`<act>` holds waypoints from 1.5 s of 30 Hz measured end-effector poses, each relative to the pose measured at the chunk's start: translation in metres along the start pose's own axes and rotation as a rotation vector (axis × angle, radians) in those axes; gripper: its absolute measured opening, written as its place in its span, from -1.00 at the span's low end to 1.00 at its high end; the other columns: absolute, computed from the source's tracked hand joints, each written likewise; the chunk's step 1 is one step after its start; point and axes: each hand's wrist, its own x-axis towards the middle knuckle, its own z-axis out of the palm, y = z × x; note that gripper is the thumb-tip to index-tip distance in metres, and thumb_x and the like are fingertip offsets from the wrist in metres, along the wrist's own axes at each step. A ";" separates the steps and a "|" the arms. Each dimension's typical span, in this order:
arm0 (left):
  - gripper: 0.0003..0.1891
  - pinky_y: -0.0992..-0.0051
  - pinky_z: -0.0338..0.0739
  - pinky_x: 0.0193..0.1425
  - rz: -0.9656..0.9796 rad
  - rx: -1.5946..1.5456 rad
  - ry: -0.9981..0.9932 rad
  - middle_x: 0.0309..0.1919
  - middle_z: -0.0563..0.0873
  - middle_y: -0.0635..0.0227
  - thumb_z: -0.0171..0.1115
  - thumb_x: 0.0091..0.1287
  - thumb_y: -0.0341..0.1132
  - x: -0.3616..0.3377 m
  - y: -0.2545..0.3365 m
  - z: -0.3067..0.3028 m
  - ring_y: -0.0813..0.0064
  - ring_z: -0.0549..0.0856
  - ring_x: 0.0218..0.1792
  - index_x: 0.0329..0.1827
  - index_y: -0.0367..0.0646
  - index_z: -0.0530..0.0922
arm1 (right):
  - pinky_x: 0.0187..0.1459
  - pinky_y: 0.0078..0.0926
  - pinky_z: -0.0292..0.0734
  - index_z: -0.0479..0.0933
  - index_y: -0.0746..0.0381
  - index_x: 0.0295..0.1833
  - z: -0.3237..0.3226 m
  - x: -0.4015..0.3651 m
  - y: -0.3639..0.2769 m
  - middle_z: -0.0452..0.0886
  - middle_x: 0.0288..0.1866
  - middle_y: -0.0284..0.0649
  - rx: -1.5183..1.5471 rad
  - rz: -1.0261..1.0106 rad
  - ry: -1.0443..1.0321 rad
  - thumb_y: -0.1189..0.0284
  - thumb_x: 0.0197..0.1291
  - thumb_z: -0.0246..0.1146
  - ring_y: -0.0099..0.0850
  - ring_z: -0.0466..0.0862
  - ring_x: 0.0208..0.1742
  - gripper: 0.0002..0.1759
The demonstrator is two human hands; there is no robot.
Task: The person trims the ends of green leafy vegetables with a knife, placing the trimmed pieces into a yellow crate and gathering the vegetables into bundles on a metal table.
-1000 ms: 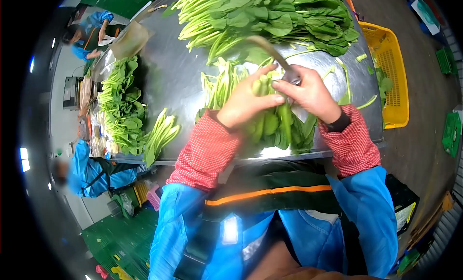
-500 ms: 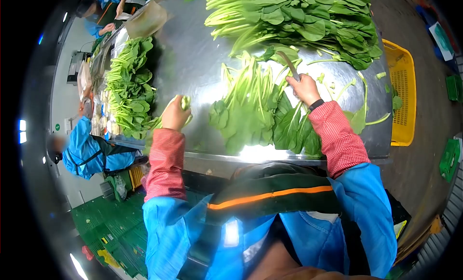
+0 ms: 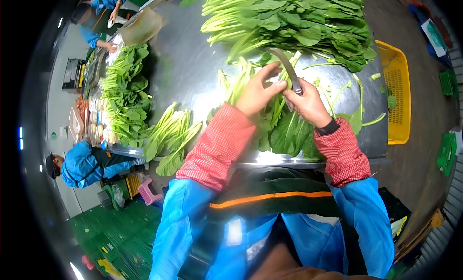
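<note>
My right hand (image 3: 311,102) is closed round the handle of a curved knife (image 3: 288,70), its blade pointing up and to the left. My left hand (image 3: 258,89) is just left of the blade, fingers apart, over the leafy greens (image 3: 289,130) near the table's front edge. Whether it touches any stems is unclear. Left of it, a small bunch of greens (image 3: 171,135) lies at the table edge. A large pile of greens (image 3: 308,20) covers the back of the steel table (image 3: 183,53).
At the left lies another row of greens (image 3: 126,92), beside wrapped packs (image 3: 100,118). Two co-workers in blue stand beyond the table's left side. A yellow crate (image 3: 402,92) is at the right edge. Cut stems and loose leaves lie right of my right hand.
My left hand has let go of the small bunch at the left and moved right, beside the knife. The knife blade now stands more upright.
</note>
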 end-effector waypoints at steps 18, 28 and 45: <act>-0.73 0.56 0.52 0.02 -0.392 -0.704 -0.202 -0.10 0.69 0.33 0.26 0.35 -0.35 -0.012 0.012 0.071 0.58 0.65 -0.14 0.03 -0.29 0.56 | -0.31 -0.60 0.49 0.57 0.30 0.02 -0.086 -0.050 0.014 0.59 -0.40 -0.34 -0.126 -0.251 0.259 0.42 0.21 0.33 -0.57 0.57 -0.39 -0.71; -0.43 0.45 0.39 0.31 -0.185 -0.291 -0.073 0.06 0.64 0.29 0.31 0.32 -0.35 -0.017 0.018 0.055 0.50 0.57 0.13 0.37 -0.22 0.33 | -0.46 -0.59 0.33 0.50 0.29 -0.43 -0.069 -0.022 -0.010 0.45 -0.58 -0.42 -0.253 -0.182 0.178 0.31 0.11 0.43 -0.65 0.40 -0.50 -0.69; -0.81 0.52 0.55 -0.34 -0.467 -0.854 0.069 -0.37 0.52 0.47 0.16 0.41 -0.22 -0.073 -0.007 -0.062 0.56 0.55 -0.37 -0.01 -0.04 0.47 | -0.24 -0.27 0.57 0.58 0.30 -0.07 -0.023 0.037 0.044 0.67 -0.33 0.03 -0.815 -0.196 0.075 0.10 0.10 0.37 -0.09 0.69 -0.30 -0.52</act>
